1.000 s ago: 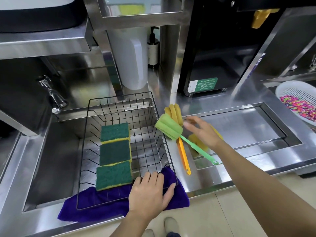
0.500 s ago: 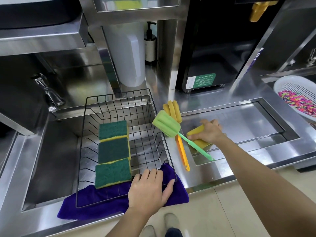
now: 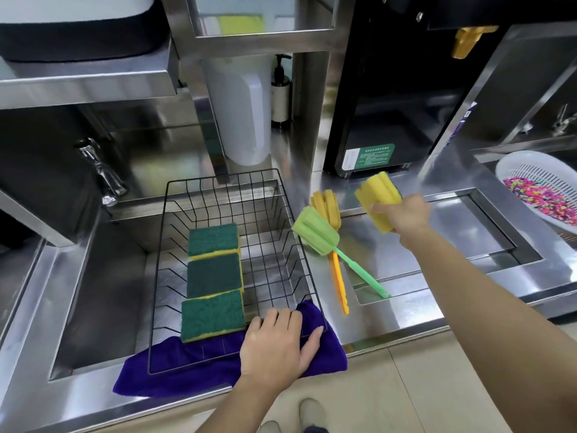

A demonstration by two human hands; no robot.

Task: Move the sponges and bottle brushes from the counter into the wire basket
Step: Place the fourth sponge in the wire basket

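A black wire basket (image 3: 282, 195) sits over the sink and holds three green-topped sponges (image 3: 214, 275) in a row. My left hand (image 3: 278, 345) rests on the basket's near right corner, gripping its rim. Raised above the counter, my right hand (image 3: 406, 215) is closed on a yellow sponge (image 3: 377, 198). A green bottle brush (image 3: 315, 229) lies across an orange bottle brush (image 3: 338, 276) on the counter just right of the basket.
A purple cloth (image 3: 175, 370) lies under the basket's front. The faucet (image 3: 100, 170) stands at the left. A white colander (image 3: 543, 189) of coloured bits sits far right. A recessed steel tray (image 3: 487, 232), a black machine (image 3: 387, 120) and a pump bottle (image 3: 281, 85) are behind.
My right hand reached down to the yellow sponge on the counter, took hold of it and lifted it up. My left hand stayed on the basket.
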